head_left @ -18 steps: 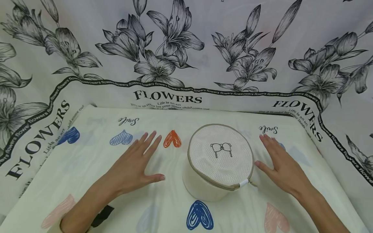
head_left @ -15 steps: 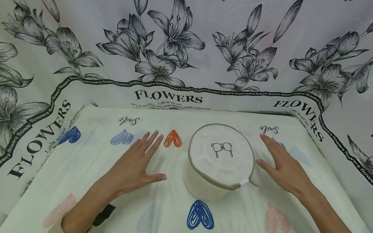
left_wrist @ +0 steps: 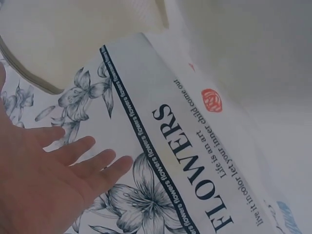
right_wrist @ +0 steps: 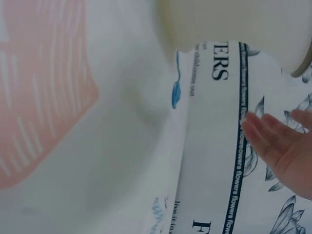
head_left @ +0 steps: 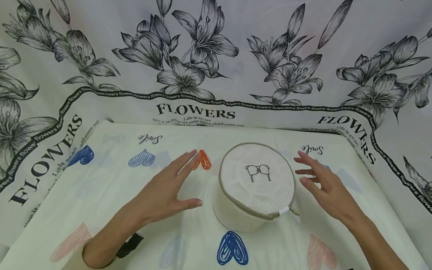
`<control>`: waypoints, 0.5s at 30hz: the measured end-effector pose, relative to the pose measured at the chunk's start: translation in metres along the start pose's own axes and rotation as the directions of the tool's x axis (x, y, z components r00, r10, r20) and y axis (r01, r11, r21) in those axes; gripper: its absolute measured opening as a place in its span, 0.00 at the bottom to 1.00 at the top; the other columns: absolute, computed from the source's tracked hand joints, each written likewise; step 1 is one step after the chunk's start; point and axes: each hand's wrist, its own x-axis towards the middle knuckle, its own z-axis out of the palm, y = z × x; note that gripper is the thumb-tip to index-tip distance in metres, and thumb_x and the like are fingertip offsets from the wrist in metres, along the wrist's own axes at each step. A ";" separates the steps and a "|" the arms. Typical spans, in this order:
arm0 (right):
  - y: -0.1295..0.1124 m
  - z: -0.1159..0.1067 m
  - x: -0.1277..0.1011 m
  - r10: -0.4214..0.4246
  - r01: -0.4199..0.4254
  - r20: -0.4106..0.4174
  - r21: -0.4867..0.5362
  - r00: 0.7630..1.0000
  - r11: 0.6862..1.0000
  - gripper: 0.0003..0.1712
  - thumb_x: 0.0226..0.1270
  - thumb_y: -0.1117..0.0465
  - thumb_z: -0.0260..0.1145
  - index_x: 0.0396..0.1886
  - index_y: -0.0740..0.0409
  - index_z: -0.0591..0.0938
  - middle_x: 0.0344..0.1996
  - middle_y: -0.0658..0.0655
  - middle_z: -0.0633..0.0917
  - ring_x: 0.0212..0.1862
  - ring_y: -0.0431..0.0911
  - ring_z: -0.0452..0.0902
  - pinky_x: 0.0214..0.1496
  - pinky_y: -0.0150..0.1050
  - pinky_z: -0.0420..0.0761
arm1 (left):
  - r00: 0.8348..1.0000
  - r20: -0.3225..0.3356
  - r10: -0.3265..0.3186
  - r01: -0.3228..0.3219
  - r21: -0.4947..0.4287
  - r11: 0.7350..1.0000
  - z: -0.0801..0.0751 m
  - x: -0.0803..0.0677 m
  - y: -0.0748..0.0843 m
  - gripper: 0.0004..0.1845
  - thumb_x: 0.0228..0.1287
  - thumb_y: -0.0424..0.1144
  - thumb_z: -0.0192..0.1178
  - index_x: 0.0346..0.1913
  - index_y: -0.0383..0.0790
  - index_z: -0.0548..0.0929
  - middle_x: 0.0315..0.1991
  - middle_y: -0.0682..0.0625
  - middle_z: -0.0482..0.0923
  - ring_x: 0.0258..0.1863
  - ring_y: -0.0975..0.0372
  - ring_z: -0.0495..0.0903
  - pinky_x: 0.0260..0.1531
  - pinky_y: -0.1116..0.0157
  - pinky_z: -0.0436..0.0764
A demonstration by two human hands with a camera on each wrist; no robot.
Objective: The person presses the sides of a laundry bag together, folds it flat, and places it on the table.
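Your round bag (head_left: 254,193) stands on the cloth-covered table (head_left: 276,249), right of centre, between your two hands. Its pale mesh top carries a line drawing of glasses (head_left: 258,172); a zipper pull (head_left: 295,212) hangs at the near right of the rim beside a white tab (head_left: 284,211).

Your left hand (head_left: 163,191) is left of the bag, apart from it, fingers extended, thumb well away from them, fingertips over the orange heart (head_left: 205,162). Your right hand (head_left: 329,191) is just right of the bag, fingers slightly bent and spread, holding nothing.

A dark blue heart (head_left: 232,249) lies near of the bag. Flower-printed fabric (head_left: 236,22) hangs at the far side.
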 end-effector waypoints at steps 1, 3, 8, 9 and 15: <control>-0.002 0.000 0.001 0.005 -0.005 0.004 0.023 1.000 1.000 0.41 0.73 0.67 0.60 0.79 0.40 0.57 0.67 0.52 0.74 0.55 0.34 0.78 0.51 0.22 0.75 | 1.000 -0.004 0.007 -0.007 -0.006 1.000 0.000 0.001 0.001 0.57 0.56 0.76 0.55 0.81 0.57 0.41 0.81 0.56 0.41 0.77 0.52 0.50 0.67 0.43 0.66; -0.006 0.000 0.002 0.013 -0.014 0.012 0.071 1.000 0.997 0.40 0.73 0.68 0.60 0.79 0.40 0.59 0.64 0.53 0.76 0.50 0.35 0.81 0.47 0.24 0.78 | 1.000 -0.016 0.025 -0.026 -0.022 0.999 0.001 0.004 0.003 0.57 0.56 0.75 0.55 0.81 0.56 0.42 0.80 0.55 0.43 0.78 0.53 0.47 0.67 0.43 0.65; -0.014 -0.001 0.007 0.030 -0.037 0.039 0.179 0.999 0.983 0.37 0.74 0.68 0.59 0.77 0.41 0.61 0.62 0.53 0.77 0.43 0.39 0.83 0.42 0.31 0.81 | 0.998 -0.035 0.045 -0.048 -0.083 0.995 0.004 0.010 0.010 0.55 0.57 0.73 0.59 0.80 0.58 0.44 0.79 0.55 0.49 0.76 0.56 0.53 0.68 0.48 0.66; -0.015 -0.001 0.008 0.036 -0.044 0.045 0.191 0.998 0.981 0.37 0.75 0.68 0.58 0.77 0.40 0.61 0.62 0.53 0.77 0.42 0.40 0.83 0.41 0.31 0.81 | 0.999 -0.028 0.037 -0.040 -0.096 0.995 0.005 0.011 0.011 0.55 0.56 0.73 0.58 0.80 0.61 0.44 0.78 0.56 0.50 0.76 0.57 0.54 0.68 0.49 0.67; -0.019 -0.003 0.014 0.055 -0.075 0.083 0.254 0.995 0.964 0.34 0.74 0.68 0.59 0.76 0.45 0.63 0.60 0.55 0.77 0.35 0.46 0.81 0.40 0.33 0.80 | 0.999 0.017 -0.038 0.040 -0.198 0.979 0.007 0.016 0.020 0.52 0.54 0.69 0.65 0.78 0.73 0.47 0.74 0.57 0.61 0.70 0.58 0.66 0.61 0.48 0.74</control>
